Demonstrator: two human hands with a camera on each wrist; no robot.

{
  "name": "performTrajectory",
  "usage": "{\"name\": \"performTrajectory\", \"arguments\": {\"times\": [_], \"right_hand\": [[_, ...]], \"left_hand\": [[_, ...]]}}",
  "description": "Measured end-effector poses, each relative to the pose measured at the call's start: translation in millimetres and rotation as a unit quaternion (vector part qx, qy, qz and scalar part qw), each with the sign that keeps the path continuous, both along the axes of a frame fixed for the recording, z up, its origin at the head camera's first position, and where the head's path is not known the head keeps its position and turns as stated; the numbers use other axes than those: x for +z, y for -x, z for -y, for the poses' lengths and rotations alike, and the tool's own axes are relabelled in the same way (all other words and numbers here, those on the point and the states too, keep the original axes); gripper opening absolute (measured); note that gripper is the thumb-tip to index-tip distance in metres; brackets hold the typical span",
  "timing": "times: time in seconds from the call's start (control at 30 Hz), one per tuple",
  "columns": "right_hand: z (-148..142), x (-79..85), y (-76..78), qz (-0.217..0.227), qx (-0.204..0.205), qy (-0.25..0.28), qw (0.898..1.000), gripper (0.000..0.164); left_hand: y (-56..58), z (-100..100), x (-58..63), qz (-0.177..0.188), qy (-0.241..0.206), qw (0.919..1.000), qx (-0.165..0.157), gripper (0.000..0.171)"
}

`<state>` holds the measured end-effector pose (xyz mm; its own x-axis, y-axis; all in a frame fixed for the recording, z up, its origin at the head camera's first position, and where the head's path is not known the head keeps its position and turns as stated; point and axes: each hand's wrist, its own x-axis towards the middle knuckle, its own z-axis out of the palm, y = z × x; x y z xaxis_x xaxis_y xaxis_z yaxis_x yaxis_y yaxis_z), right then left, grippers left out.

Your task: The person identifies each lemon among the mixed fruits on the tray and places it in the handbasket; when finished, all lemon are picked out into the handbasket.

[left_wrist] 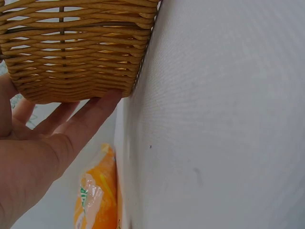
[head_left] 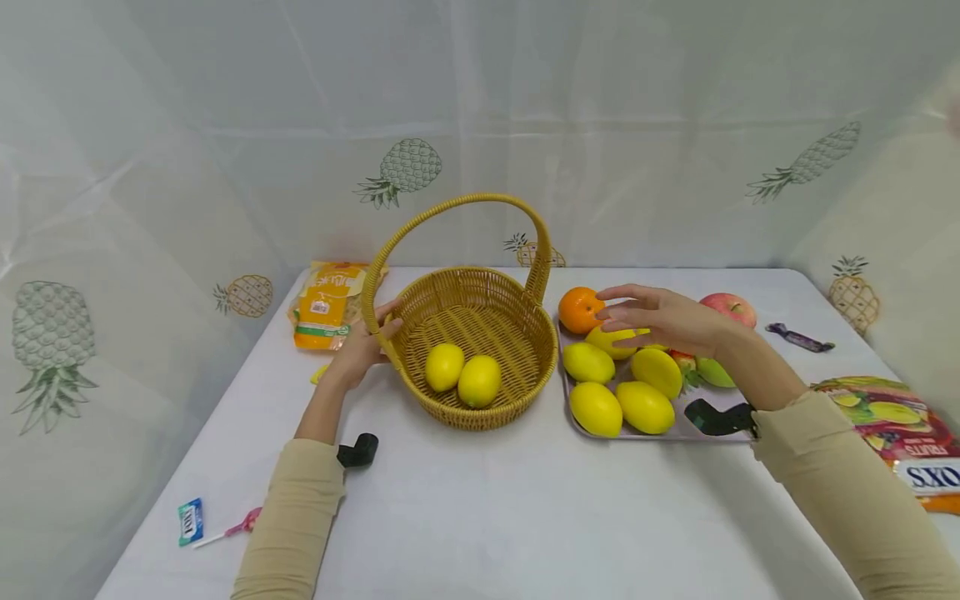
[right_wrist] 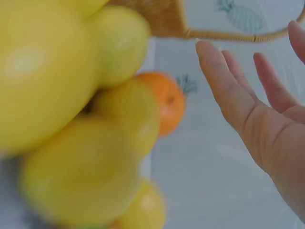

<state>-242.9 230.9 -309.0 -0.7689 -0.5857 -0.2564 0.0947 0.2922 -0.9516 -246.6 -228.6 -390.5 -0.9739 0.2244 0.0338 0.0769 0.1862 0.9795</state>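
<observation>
A yellow-brown wicker basket (head_left: 468,418) with a tall arched handle stands mid-table, holding two lemons (head_left: 446,367). My left hand (head_left: 358,346) touches its left side beside the handle's foot; in the left wrist view, fairly straight fingers (left_wrist: 88,117) lie against the woven wall. Over a pale tray (head_left: 675,436) at the right, my right hand (head_left: 663,317) hovers with fingers spread and nothing held. Several lemons (head_left: 645,407) and an orange (head_left: 577,310) lie on that tray. The right wrist view shows a gap between the hand and the blurred lemons (right_wrist: 81,171).
An orange snack bag (head_left: 324,308) lies behind the left hand. Beyond the right hand are a red apple (head_left: 729,307), a partly hidden green fruit (head_left: 714,373) and a dark wrapped candy (head_left: 799,337). A colourful bag (head_left: 892,421), a lollipop (head_left: 243,523) and a blue packet (head_left: 191,522) lie nearer.
</observation>
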Motion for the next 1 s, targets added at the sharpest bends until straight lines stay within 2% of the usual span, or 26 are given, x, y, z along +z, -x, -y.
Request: {"name": "performTrajectory", "arguments": {"times": [0.13,0.23,0.33,0.47,0.53,0.73,1.0], "right_hand": [[-26,-14.8,-20.5,-0.013,-0.018,-0.024,0.999,0.058],[-39,-26.1,-36.1,-0.050,-0.017,-0.050,0.997,0.056],[-47,-35.2,-49.4,-0.090,-0.013,-0.082,0.993,0.051],[-50,-43.1,-63.3,-0.113,-0.016,-0.102,0.988,0.048],[-48,-46.6,-68.3,-0.135,-0.016,-0.110,0.985,0.049],[-39,-57.5,-78.3,-0.227,-0.010,-0.150,0.962,0.047],[-36,-70.2,-81.9,-0.242,-0.033,-0.150,0.958,0.046]], "left_hand": [[0.5,1,0.4,-0.002,0.003,1.0000,-0.001,0.055],[1.8,1,0.6,-0.004,0.002,1.0000,-0.001,0.056],[2.7,1,0.7,-0.004,0.003,1.0000,-0.002,0.055],[2.5,0,0.2,-0.001,0.009,1.0000,-0.001,0.056],[1.9,0,-0.2,-0.001,0.010,0.9999,0.000,0.056],[0.0,1,-0.4,-0.003,0.011,0.9999,0.003,0.056],[1.1,1,-2.7,0.000,0.018,0.9998,0.000,0.056]]}}
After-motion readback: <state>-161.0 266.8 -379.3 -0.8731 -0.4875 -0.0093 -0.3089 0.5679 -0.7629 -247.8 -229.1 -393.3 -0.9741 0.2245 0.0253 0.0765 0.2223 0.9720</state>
